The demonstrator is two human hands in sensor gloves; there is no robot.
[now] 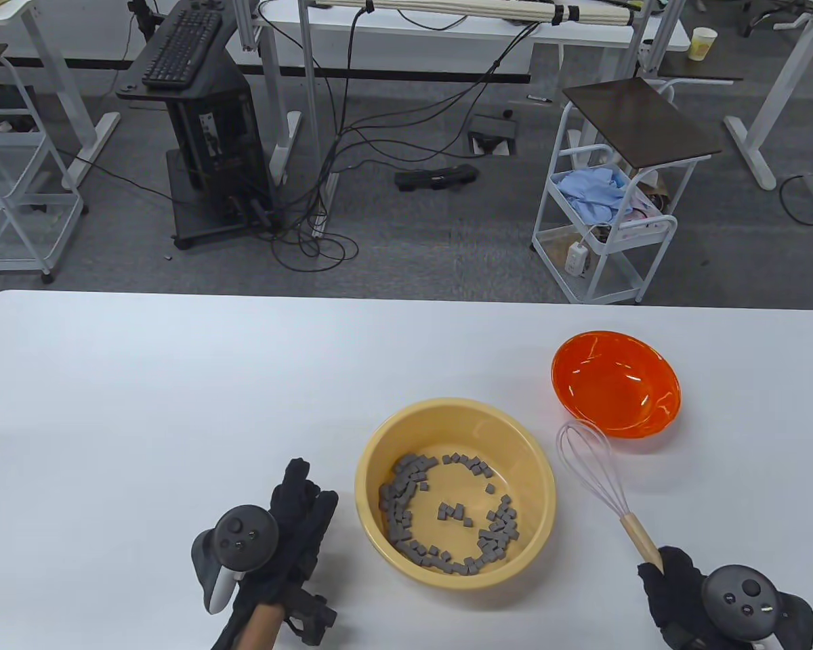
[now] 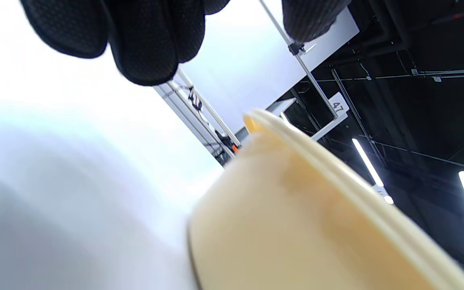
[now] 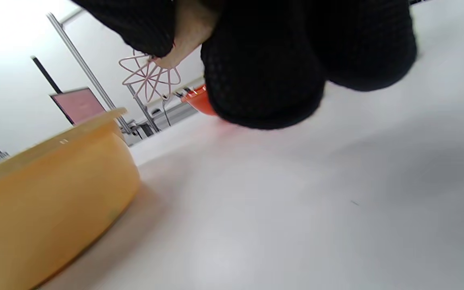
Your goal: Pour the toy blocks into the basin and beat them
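A yellow basin stands on the white table, with several small grey toy blocks ringed round its floor. To its right my right hand grips the wooden handle of a pink wire whisk, whose head lies on the table between the basin and an empty orange bowl. In the right wrist view the whisk shows past my curled fingers, the basin at the left. My left hand rests flat on the table left of the basin, fingers straight. The basin's wall fills the left wrist view.
The white table stretches wide to the left and behind the basin. Beyond its far edge are a white cart, a black computer stand and floor cables.
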